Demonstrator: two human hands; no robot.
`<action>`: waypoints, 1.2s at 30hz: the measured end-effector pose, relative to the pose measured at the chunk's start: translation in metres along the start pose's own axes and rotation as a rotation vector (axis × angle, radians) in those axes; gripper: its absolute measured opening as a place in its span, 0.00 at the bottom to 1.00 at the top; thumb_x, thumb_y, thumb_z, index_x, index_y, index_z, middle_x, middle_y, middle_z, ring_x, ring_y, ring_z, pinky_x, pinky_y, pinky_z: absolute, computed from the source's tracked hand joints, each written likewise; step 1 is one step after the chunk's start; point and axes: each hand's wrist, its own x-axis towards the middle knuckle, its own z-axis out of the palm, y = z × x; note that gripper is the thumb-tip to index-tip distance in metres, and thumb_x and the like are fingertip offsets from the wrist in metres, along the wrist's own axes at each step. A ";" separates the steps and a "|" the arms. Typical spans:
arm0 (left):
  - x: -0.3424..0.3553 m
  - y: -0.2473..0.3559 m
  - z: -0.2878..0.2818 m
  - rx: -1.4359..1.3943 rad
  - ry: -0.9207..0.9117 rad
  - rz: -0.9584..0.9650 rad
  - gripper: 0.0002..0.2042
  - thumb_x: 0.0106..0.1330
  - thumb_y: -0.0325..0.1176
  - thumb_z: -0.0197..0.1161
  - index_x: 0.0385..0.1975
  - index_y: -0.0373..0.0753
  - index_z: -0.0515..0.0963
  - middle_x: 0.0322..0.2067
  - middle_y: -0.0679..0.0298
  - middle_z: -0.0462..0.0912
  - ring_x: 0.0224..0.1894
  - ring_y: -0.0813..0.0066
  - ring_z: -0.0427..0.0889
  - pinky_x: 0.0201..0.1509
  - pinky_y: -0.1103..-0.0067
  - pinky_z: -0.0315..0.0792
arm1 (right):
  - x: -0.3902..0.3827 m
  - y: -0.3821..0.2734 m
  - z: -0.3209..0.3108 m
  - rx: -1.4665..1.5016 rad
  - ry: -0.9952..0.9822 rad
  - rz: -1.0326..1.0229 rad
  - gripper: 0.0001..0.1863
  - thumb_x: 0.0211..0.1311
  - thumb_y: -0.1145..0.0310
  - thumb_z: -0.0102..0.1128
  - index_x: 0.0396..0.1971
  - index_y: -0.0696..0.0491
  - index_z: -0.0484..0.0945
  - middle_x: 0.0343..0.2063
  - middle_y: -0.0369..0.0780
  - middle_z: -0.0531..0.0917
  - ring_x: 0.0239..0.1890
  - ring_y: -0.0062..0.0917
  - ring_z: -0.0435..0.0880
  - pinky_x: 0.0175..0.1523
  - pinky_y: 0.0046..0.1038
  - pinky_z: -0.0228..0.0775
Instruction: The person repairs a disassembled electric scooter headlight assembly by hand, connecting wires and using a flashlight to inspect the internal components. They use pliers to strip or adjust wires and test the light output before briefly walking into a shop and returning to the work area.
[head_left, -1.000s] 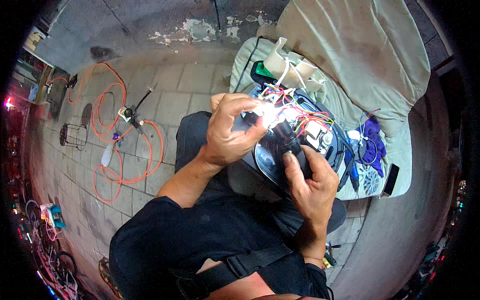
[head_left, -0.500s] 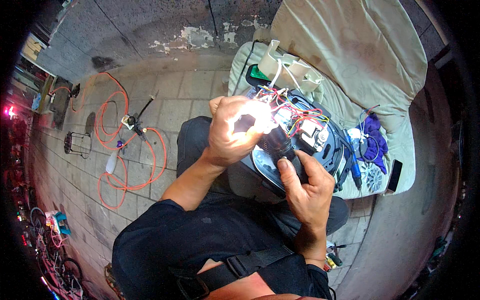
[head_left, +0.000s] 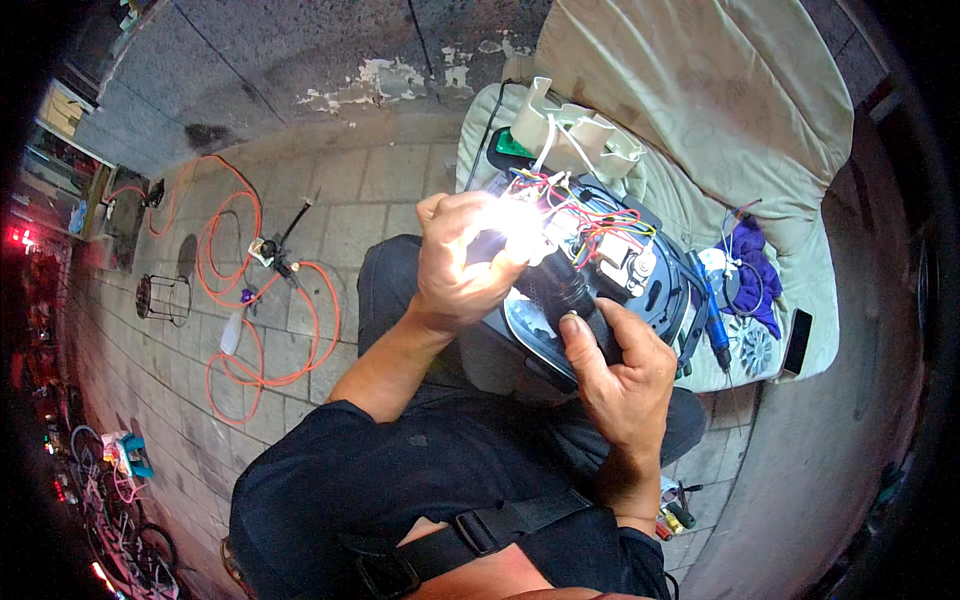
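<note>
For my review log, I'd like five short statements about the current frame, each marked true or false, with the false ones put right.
1. The right hand grips a black flashlight. True.
2. The flashlight is switched off. False: a bright glare shines at the fingertips of the left hand.
3. Red and yellow wires show on the opened device. True.
4. The orange cord is draped over the pale cushion. False: the orange cord lies in loops on the paved floor.
5. The blue-handled tool is in the left hand. False: the blue-handled tool lies to the right of the opened device.
</note>
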 end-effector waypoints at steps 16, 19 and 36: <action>-0.002 -0.025 -0.002 -0.199 0.086 -0.105 0.26 0.59 0.11 0.72 0.55 0.33 0.70 0.47 0.51 0.85 0.49 0.65 0.88 0.55 0.70 0.84 | 0.000 -0.005 -0.007 -0.055 -0.111 0.013 0.17 0.62 0.63 0.78 0.43 0.59 0.86 0.31 0.48 0.88 0.31 0.41 0.90 0.36 0.35 0.80; 0.008 -0.041 -0.005 -0.303 0.036 -0.040 0.25 0.60 0.11 0.71 0.55 0.34 0.70 0.47 0.53 0.84 0.49 0.64 0.88 0.54 0.70 0.83 | 0.000 -0.005 -0.006 -0.069 -0.156 0.035 0.17 0.61 0.63 0.78 0.43 0.59 0.87 0.29 0.48 0.87 0.29 0.42 0.89 0.35 0.36 0.79; 0.026 -0.038 0.015 -0.736 -0.040 -0.100 0.22 0.67 0.10 0.63 0.57 0.33 0.68 0.51 0.51 0.79 0.53 0.61 0.85 0.59 0.65 0.87 | -0.024 0.012 -0.017 0.297 -0.156 0.149 0.22 0.59 0.75 0.73 0.54 0.60 0.82 0.41 0.44 0.88 0.43 0.31 0.89 0.54 0.29 0.79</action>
